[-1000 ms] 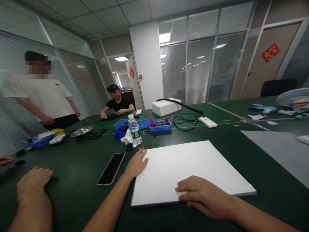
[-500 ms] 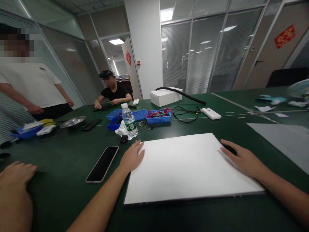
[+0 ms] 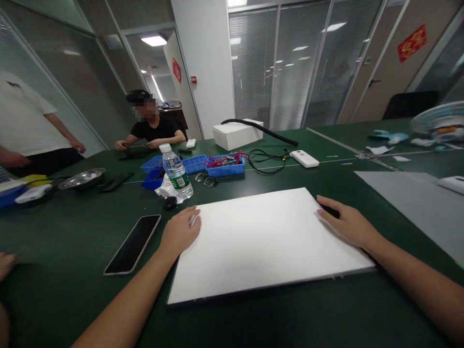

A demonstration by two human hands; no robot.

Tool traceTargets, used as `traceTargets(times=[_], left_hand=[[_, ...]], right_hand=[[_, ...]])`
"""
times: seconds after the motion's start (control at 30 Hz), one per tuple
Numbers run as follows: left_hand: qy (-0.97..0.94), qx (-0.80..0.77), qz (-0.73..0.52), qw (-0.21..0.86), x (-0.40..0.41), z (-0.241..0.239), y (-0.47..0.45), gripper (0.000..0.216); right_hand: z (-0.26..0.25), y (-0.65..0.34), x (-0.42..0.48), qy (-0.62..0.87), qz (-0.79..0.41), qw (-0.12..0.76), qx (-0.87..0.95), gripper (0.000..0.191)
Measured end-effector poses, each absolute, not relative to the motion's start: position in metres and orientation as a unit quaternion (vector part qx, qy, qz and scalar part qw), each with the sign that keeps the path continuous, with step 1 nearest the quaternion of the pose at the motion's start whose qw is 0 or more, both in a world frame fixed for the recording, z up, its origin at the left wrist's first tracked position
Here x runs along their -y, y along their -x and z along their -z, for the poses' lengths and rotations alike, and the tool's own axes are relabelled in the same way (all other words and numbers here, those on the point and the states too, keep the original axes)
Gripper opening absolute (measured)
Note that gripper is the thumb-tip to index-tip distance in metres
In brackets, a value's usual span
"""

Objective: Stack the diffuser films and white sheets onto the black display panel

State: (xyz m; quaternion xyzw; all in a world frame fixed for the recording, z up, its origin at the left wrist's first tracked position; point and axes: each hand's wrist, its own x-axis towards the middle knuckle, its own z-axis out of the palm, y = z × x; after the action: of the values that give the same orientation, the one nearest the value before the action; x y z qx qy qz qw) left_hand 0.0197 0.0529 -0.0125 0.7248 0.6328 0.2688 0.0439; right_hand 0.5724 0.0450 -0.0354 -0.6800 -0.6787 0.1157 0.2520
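Note:
A large white board lies flat on the green table in front of me. My left hand rests at the board's far left corner, fingers curled over its edge. My right hand lies at the board's far right corner, fingers stretched out along the edge. A black phone lies face up just left of my left hand.
A water bottle, glasses and blue trays stand beyond the board, with a white box and black cable behind. A grey sheet lies right. One person sits at the far end, another stands left. Someone's hand shows at the left edge.
My right hand went from the board's near edge to its far right corner. My left hand's fingers curled over the left corner. The view dipped and the board shifted slightly.

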Motion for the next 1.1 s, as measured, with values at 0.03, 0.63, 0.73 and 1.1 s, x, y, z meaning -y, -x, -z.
traceTargets(times=[0.03, 0.63, 0.73, 1.1], left_hand=[[-0.727, -0.628, -0.274, 0.046, -0.052, 0.012, -0.020, 0.044], [-0.777, -0.521, -0.324, 0.140, -0.052, 0.015, -0.004, 0.056], [-0.781, -0.521, -0.317, 0.135, -0.051, 0.015, -0.003, 0.054], [-0.780, -0.530, -0.306, 0.126, -0.050, 0.015, -0.003, 0.055]], right_hand=[[0.035, -0.572, -0.045, 0.679, -0.115, 0.251, 0.680, 0.077], [0.042, -0.566, -0.048, 0.631, -0.071, 0.195, 0.747, 0.079], [0.042, -0.565, -0.048, 0.628, -0.061, 0.183, 0.754, 0.077], [0.009, -0.599, -0.051, 0.717, 0.017, 0.158, 0.679, 0.076]])
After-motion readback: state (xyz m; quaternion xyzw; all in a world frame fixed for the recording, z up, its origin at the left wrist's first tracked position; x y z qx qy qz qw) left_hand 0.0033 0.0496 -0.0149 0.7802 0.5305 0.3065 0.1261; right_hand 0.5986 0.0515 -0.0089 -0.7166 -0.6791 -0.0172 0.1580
